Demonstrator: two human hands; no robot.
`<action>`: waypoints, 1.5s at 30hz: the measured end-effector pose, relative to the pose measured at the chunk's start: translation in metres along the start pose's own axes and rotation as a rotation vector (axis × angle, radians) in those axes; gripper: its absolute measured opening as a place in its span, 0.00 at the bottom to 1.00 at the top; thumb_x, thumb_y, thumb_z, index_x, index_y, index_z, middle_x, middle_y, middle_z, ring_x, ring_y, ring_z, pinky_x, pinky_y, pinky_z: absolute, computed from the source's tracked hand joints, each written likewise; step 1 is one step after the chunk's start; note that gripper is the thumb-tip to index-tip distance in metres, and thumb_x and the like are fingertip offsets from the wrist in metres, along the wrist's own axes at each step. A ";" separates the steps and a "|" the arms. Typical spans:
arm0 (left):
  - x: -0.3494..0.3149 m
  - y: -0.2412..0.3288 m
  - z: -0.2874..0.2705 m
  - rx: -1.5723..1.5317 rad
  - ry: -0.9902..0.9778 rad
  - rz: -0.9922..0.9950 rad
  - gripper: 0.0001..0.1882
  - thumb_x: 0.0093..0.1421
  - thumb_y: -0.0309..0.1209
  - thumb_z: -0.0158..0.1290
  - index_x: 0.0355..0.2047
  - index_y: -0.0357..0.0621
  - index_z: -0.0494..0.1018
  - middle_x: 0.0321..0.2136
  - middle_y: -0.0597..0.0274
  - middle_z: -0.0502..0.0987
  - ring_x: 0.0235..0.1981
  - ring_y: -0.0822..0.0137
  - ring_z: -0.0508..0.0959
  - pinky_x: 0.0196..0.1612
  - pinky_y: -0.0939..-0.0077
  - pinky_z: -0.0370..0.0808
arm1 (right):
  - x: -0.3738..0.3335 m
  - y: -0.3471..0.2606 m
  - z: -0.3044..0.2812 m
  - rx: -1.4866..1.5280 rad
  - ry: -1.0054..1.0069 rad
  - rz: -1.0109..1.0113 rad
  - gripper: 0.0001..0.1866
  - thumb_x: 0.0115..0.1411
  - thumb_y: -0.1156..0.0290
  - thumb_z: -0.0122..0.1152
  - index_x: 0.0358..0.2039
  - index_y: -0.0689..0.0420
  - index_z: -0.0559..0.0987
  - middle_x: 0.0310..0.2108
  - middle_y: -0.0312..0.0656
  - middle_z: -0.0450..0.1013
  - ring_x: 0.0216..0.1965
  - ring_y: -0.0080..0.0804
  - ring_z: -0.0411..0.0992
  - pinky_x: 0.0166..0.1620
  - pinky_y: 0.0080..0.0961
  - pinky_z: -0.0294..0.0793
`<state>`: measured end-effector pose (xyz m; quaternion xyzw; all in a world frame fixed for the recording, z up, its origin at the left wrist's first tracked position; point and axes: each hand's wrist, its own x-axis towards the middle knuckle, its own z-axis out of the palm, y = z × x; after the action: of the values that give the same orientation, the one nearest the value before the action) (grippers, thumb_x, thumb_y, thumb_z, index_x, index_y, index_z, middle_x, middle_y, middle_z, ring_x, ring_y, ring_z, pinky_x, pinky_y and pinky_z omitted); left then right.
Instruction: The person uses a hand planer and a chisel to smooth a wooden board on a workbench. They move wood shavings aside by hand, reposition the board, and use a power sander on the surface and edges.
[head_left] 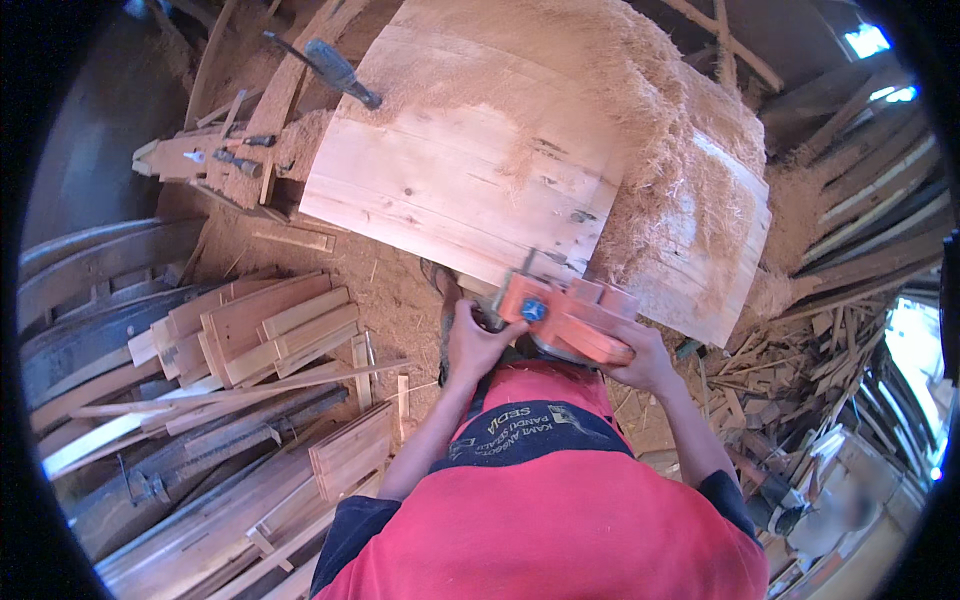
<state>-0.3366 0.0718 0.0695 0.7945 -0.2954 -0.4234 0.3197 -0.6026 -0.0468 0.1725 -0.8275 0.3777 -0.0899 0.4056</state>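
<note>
An orange electric hand planer (590, 315) with a blue star-shaped knob is held in front of my body, at the near edge of a wide pale wooden panel (430, 185). My left hand (480, 342) grips its left end, thumb close to the knob; some of its fingers are hidden. My right hand (642, 352) is wrapped round the rear handle. Whether the planer touches the panel I cannot tell. A thick heap of wood shavings (650, 130) covers the panel's far and right parts. Another pale panel (715, 255) shows at the right under shavings.
A blue-handled tool (335, 70) with a thin shaft lies at the panel's far left corner. Small tools (240, 160) rest on a beam beyond. Stacked boards (265, 330) fill the left side. Offcuts (790, 400) and long curved planks (880, 200) crowd the right.
</note>
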 end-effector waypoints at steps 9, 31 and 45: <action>0.029 -0.004 -0.051 -0.090 0.065 -0.034 0.45 0.39 0.53 0.75 0.47 0.33 0.69 0.37 0.53 0.77 0.37 0.63 0.78 0.41 0.69 0.76 | 0.049 -0.028 0.026 -0.021 -0.089 0.042 0.19 0.39 0.61 0.74 0.31 0.56 0.79 0.29 0.48 0.76 0.33 0.53 0.76 0.38 0.43 0.76; 0.201 -0.067 -0.324 -0.045 0.313 0.019 0.34 0.49 0.40 0.72 0.51 0.32 0.73 0.39 0.57 0.79 0.39 0.70 0.77 0.43 0.73 0.75 | 0.315 -0.190 0.176 0.082 -0.090 -0.079 0.19 0.45 0.60 0.71 0.32 0.58 0.76 0.32 0.53 0.76 0.35 0.56 0.76 0.37 0.47 0.75; 0.201 -0.079 -0.313 -0.248 0.294 0.014 0.36 0.58 0.44 0.66 0.59 0.31 0.68 0.46 0.55 0.78 0.42 0.70 0.77 0.41 0.77 0.75 | 0.294 -0.175 0.175 0.140 0.017 -0.129 0.21 0.49 0.55 0.68 0.31 0.61 0.78 0.30 0.55 0.78 0.34 0.55 0.77 0.40 0.48 0.77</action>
<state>0.0424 0.0531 0.0495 0.8001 -0.1966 -0.3339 0.4579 -0.2207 -0.0787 0.1411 -0.8189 0.3199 -0.1490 0.4526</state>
